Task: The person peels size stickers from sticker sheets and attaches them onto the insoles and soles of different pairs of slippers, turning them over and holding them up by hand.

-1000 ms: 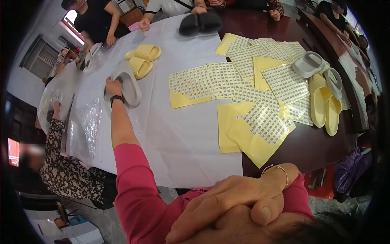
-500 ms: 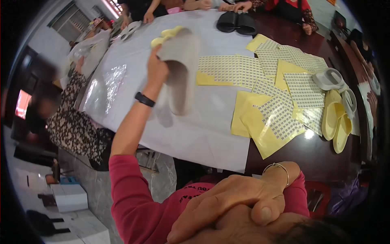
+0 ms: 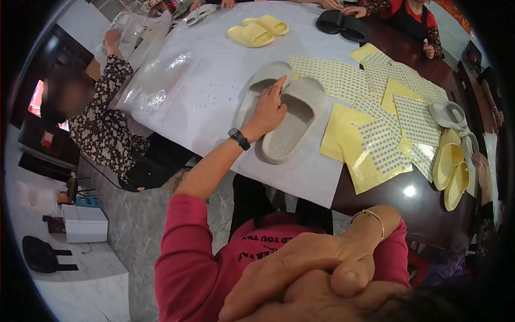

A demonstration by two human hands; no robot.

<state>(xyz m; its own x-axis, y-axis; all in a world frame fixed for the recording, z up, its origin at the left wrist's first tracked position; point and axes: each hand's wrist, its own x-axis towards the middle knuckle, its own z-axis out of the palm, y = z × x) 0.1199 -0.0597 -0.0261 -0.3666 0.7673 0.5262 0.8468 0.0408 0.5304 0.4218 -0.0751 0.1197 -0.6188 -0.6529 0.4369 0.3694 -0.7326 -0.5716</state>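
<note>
I log the left hand, fingers loosely spread, touching the grey slippers; these lie side by side on the white-covered surface, near yellow-backed sticker sheets. Right hand looms near the lens (grip: I cannot tell).

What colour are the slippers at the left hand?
The slippers are light grey; the head view shows them best.

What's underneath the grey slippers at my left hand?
White covering shows around the grey slippers, and a sticker sheet comes up close to their far end. Whatever lies directly beneath the soles is hidden, so I can't tell.
</note>
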